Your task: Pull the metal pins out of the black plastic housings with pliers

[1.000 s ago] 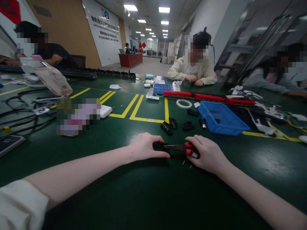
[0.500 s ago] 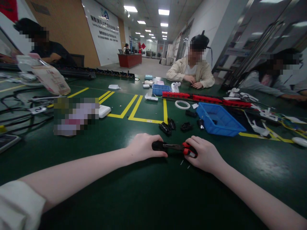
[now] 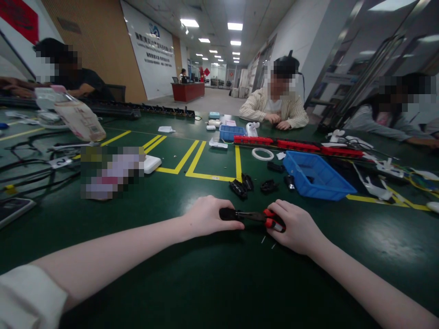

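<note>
My left hand (image 3: pixel 209 217) is closed around a small black part (image 3: pixel 227 214), much of it showing between thumb and fingers. In my right hand (image 3: pixel 295 225) is a pair of needle-nose pliers (image 3: pixel 272 221) with red and black handles. Its jaws point left and meet the right end of the black part; whether they grip it I cannot tell. Two thin silvery pins (image 3: pixel 263 239) lie on the green table just below the pliers. Beyond my hands lie several small black pieces (image 3: pixel 238 188), too dark to name.
A blue bin (image 3: pixel 317 176) stands at right, with a white ring (image 3: pixel 262 154) and a long red strip (image 3: pixel 295 146) behind it. Cables (image 3: pixel 37 160), a tilted bottle (image 3: pixel 80 119) and a white box (image 3: pixel 152 164) lie left. A person (image 3: pixel 276 105) sits opposite; others sit at both sides.
The whole view has shifted slightly, so everything appears a little lower and to the right. Both hands keep their hold on the black part and the pliers.
</note>
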A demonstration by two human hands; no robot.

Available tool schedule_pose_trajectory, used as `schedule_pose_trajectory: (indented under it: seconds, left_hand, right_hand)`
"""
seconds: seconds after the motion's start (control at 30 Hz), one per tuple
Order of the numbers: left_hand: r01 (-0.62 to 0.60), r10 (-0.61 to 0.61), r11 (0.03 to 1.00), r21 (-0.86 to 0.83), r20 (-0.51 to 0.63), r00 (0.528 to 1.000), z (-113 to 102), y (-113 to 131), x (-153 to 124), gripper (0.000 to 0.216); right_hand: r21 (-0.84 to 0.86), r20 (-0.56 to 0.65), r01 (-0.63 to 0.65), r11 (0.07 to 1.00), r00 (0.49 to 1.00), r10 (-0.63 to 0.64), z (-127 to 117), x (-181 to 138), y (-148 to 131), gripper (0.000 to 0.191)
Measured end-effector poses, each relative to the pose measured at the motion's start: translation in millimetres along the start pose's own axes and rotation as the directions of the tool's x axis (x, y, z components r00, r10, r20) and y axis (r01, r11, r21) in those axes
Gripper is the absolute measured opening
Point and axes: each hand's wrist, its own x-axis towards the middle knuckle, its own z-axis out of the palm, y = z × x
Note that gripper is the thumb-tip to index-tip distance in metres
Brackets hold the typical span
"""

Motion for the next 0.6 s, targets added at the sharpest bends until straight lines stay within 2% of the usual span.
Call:
schedule_pose_trajectory:
  seconds: [0.6]
  left_hand:
    - [-0.061, 0.063, 0.996, 0.058, -0.03, 0.998, 2.3, -2.1, 0.5, 0.044]
  right_hand:
    - [0.02, -0.014, 0.021, 1.0, 1.0, -0.02, 4.7, -1.1, 4.3, 0.02]
